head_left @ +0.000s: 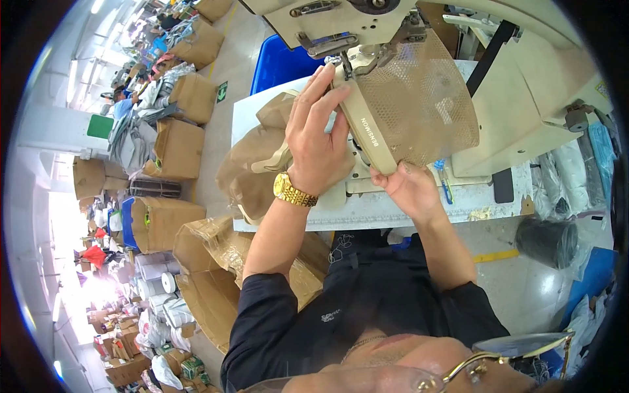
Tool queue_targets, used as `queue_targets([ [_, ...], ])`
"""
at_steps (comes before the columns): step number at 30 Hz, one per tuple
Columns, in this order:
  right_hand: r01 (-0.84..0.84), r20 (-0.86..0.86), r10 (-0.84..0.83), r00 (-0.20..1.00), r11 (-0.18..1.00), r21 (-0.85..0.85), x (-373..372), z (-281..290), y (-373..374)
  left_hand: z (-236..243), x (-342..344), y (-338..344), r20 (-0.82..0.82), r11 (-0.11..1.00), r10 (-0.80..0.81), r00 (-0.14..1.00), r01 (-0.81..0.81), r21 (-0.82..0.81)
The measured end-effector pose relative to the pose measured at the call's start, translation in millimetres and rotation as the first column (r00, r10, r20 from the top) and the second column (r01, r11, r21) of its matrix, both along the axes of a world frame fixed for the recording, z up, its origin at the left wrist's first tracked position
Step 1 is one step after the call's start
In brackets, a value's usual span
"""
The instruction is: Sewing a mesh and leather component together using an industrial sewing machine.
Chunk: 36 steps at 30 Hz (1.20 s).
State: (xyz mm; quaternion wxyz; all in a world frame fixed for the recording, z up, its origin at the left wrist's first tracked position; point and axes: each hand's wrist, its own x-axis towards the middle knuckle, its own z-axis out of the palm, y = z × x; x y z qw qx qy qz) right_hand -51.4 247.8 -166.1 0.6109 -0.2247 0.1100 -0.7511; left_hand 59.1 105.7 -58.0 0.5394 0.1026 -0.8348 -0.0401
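A beige fabric band [360,121] edges a panel of brown mesh [426,98], which spreads to the right under the sewing machine [321,23]. The band's far end lies at the machine's presser foot [347,65]. My left hand [318,134] rests along the left side of the band, fingers stretched out and their tips close to the foot. At the band's near end, my right hand [413,187] pinches it between thumb and fingers. More brown mesh [242,157] with a cream strap [274,160] is bunched on the table, left of my left wrist.
On the white worktable [373,219] lie a small blue-handled tool [446,183] and a flat black object [503,186]. A blue bin [278,62] stands behind. An opened cardboard box [209,281] is at my left, a dark roll [547,242] at right.
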Motion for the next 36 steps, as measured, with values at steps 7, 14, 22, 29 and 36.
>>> queue_targets([
  [7,0.074,-0.038,-0.075,0.996,0.997,-0.024,24,11,1,-5,4,-5,-0.035,1.000,0.008,0.999,-0.008,0.004],
  [14,0.176,-0.166,-0.162,0.973,0.982,0.074,33,28,1,-1,1,-2,-0.016,0.998,0.036,0.999,-0.035,0.049],
  [22,0.228,-0.360,-0.176,0.916,0.968,0.106,37,35,-1,-4,5,-5,-0.051,0.999,0.010,0.999,-0.012,-0.034],
  [29,0.228,-0.368,-0.186,0.911,0.971,0.073,36,38,-1,-1,5,-6,-0.035,0.999,0.003,0.999,-0.004,-0.035],
  [36,0.252,-0.353,-0.210,0.912,0.965,0.076,36,46,-5,-3,7,-3,-0.028,0.999,0.004,1.000,-0.005,-0.034],
])
